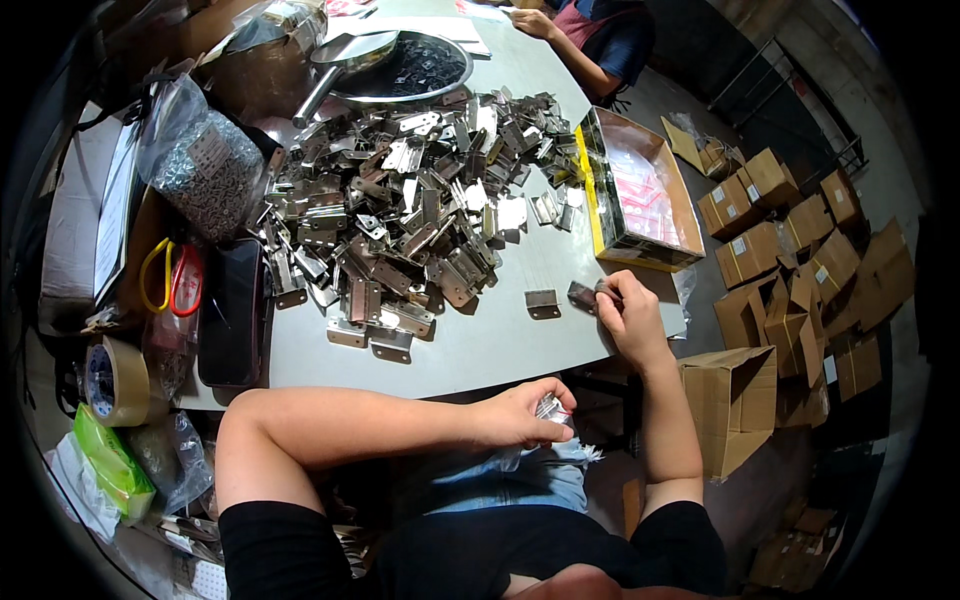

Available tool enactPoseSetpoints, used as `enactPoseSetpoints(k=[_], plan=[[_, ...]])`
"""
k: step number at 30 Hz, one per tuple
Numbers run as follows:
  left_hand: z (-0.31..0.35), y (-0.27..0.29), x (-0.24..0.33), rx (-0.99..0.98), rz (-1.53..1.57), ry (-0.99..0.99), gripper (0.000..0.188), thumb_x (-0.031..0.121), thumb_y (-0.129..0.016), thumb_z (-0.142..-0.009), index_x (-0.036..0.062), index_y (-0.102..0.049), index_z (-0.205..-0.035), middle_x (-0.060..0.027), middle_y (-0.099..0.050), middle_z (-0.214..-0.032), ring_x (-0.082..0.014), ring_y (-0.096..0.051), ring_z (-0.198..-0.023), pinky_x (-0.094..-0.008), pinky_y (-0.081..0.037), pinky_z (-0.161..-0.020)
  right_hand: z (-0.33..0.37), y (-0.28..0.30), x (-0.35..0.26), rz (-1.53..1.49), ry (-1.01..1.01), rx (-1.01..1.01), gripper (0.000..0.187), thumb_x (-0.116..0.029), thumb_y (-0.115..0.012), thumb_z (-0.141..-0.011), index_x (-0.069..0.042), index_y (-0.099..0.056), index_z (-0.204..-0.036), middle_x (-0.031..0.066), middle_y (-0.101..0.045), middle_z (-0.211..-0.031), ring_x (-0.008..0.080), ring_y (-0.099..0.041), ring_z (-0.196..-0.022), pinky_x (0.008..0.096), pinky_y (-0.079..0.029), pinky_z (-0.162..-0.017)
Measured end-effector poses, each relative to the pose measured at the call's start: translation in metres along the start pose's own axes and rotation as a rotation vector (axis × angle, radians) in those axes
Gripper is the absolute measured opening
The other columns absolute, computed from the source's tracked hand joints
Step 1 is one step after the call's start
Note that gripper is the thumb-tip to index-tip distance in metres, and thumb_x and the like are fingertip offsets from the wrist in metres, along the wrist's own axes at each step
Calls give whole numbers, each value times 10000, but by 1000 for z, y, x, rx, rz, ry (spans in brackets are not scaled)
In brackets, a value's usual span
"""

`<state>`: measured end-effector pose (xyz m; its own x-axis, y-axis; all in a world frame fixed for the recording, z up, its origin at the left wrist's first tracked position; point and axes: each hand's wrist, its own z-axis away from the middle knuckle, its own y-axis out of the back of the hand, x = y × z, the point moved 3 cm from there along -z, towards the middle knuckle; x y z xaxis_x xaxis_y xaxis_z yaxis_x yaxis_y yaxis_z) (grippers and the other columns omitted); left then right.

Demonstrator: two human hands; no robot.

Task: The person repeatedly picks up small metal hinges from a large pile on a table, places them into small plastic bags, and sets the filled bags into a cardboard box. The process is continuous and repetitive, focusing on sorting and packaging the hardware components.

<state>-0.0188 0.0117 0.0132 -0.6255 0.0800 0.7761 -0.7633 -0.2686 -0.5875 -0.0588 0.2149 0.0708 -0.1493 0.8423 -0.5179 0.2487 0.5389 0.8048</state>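
My left hand (515,415) is over my lap, just off the table's near edge. Its fingers are closed around a small clear plastic bag (551,409), with shiny contents I cannot make out. At the table's right front, my right hand (634,318) pinches a metal bracket (583,295); the fingers hide part of it. Another bent metal bracket (542,304) with holes lies to its left, apart from the hand. Beyond both hands spreads a large heap of similar metal brackets (420,200).
A yellow-edged box (597,215) of pink-and-white packets stands at the right edge. Behind the heap is a metal pan (465,75) of small dark parts. On the left are a bag of screws (205,165), scissors (186,285) and a tape roll (120,380). Another person (590,45) sits at the far side.
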Motion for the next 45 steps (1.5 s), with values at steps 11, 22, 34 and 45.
enactPoseSetpoints(k=[11,22,34,45], plan=[[-3,5,-8,-22,35,29,365,127,-711,-879,98,-462,-1143,7,-508,-856,-68,-497,-650,-205,-394,-538,-2,-9,-5,42,210,-6,125,-38,-678,-795,-13,-572,-859,146,-633,-1029,341,-565,-969,399,-455,-854],[-3,2,-5,12,27,-70,468,138,-754,-823,92,-447,-1173,5,-549,-889,-60,-526,-687,-204,-427,-563,60,21,-63,-393,203,-520,173,1,-699,-791,-23,-585,-919,151,-602,-1019,294,-612,-884,334,-504,-787],[0,0,10,9,-425,-319,529,184,-762,-839,60,-426,-1228,-27,-528,-1023,-98,-518,-933,-247,-450,-824,71,20,-81,-402,10,-447,110,-69,-702,-830,-13,-658,-914,123,-631,-983,243,-645,-867,325,-527,-728],[4,-4,24,-98,-135,-392,658,259,-729,-880,53,-326,-1356,-61,-453,-1194,-115,-449,-1102,-259,-410,-931,67,33,-93,-336,310,-381,208,-112,-788,-742,-59,-690,-918,144,-518,-1229,304,-527,-1097,377,-478,-916]])
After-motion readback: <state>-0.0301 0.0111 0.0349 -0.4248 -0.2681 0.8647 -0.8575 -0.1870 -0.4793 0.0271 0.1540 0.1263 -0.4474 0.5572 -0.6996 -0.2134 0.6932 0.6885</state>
